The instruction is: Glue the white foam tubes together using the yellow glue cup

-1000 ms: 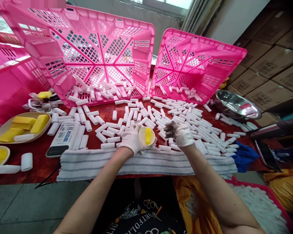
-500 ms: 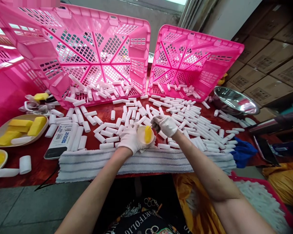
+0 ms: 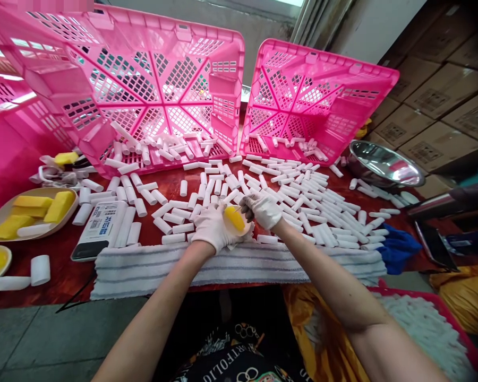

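My left hand (image 3: 211, 228), in a white glove, is closed around a small pale round dish (image 3: 244, 229) above the striped towel. A yellow mass (image 3: 234, 217) shows in that dish. My right hand (image 3: 265, 209) is also gloved, with its fingertips stained dark. Its fingers are pinched together at the dish's right edge, and a thin thing seems to reach from them toward the yellow mass; its kind is too small to make out. Many white cylindrical rolls (image 3: 298, 191) lie scattered around both hands.
Two pink crates (image 3: 163, 106) stand tipped on their sides behind the rolls. At left are a plate (image 3: 69, 209) with yellow blocks and a digital scale (image 3: 99, 228). A steel bowl (image 3: 382, 164) sits at right. The striped towel (image 3: 151, 270) lines the table's front edge.
The dish has tilted, and the yellow mass in it now sits further left and lies slanted. My right hand has shifted slightly left, closer to the dish. My left hand still holds it.
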The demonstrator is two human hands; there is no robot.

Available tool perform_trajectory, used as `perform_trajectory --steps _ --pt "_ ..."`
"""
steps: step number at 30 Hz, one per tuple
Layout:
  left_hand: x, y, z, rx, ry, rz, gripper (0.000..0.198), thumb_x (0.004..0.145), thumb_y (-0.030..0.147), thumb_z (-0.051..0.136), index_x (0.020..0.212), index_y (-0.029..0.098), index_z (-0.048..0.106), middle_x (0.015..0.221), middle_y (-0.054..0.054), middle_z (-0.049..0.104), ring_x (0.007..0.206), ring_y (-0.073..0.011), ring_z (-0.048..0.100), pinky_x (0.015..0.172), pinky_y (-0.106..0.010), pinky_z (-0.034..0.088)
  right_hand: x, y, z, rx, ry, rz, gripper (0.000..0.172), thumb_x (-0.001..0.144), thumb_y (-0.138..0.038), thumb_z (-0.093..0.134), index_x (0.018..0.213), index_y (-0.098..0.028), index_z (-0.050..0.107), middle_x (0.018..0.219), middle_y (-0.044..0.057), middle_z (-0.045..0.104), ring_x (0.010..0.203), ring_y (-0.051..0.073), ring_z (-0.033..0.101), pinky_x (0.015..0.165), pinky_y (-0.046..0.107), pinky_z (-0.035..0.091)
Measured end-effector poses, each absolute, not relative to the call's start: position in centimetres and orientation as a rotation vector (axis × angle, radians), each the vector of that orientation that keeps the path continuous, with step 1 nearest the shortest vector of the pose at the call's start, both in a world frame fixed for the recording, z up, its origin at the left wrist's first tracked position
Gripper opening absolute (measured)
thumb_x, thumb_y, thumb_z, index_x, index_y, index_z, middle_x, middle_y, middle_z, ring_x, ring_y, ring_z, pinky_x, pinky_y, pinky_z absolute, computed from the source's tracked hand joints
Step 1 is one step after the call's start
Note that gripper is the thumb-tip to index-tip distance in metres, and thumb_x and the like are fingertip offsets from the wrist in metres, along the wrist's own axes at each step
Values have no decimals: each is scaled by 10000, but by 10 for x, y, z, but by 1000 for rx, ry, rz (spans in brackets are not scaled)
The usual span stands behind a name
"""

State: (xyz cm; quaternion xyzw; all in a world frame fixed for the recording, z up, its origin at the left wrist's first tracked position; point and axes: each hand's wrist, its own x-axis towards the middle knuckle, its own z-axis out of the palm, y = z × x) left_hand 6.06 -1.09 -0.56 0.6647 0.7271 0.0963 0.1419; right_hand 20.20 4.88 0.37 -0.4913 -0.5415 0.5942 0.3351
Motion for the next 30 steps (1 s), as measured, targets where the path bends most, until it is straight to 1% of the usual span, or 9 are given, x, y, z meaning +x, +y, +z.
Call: perform_trajectory --steps 4,7,14,16,19,22,24,28,30 --pt "59 -8 -7 1929 2088 206 1063 412 835 486 1303 263 388 1205 -101 474 1011 -296 492 825 -401 376 195 41 0 -1246 -1545 1324 157 753 -301 602 661 -175 600 565 -17 558 473 67 471 413 164 372" --pt "60 -6 -10 1911 2097 181 1103 370 855 485 1303 275 386 1184 -102 481 1029 -298 481 838 -391 372 196 39 7 -1221 -1650 1214 187 734 -322 616 613 -180 599 567 -19 557 510 74 477 436 169 358" --pt "61 -5 -7 1873 2087 171 1124 367 857 489 1331 297 347 1248 -92 439 1043 -291 479 833 -371 376 212 50 31 -1203 -1632 1168 298 792 -474 518 744 -188 588 602 -20 562 473 69 472 429 182 358" --pt "59 -5 -5 1897 2065 155 1116 367 863 481 1324 303 354 1214 -84 460 1053 -291 472 841 -375 372 208 55 31 -1168 -1714 1202 272 810 -436 505 747 -188 596 604 -23 559 467 64 465 426 179 352" --pt "58 -5 -4 1926 2060 168 1140 333 875 475 1302 281 386 1173 -88 482 1036 -294 476 842 -384 372 199 63 27 -1186 -1848 1238 185 797 -290 544 660 -172 584 553 -29 528 455 57 437 428 174 335" --pt "58 -5 -6 1941 2067 181 1150 319 879 472 1291 268 400 1175 -97 486 1018 -296 482 839 -386 370 197 64 25 -1217 -1878 1218 202 756 -209 592 565 -167 539 514 -35 486 450 51 398 425 168 320" --pt "58 -5 -7 1939 2064 193 1130 346 875 468 1301 276 386 1187 -97 484 1023 -295 482 837 -378 368 202 62 27 -1227 -1849 1214 215 764 -249 588 574 -171 527 506 -37 475 442 56 399 409 169 321" --pt "58 -6 -10 1925 2052 218 1095 398 859 471 1318 275 363 1218 -95 470 1042 -286 479 828 -359 369 218 49 35 -1224 -1577 1281 250 799 -401 522 717 -168 562 575 -15 544 438 66 464 387 176 365" --pt "57 -5 -12 1938 2056 221 1100 398 853 481 1323 271 356 1235 -97 460 1066 -292 465 834 -364 364 224 38 33 -1234 -1487 1323 275 789 -429 529 727 -164 571 582 -5 557 426 63 466 380 177 377"
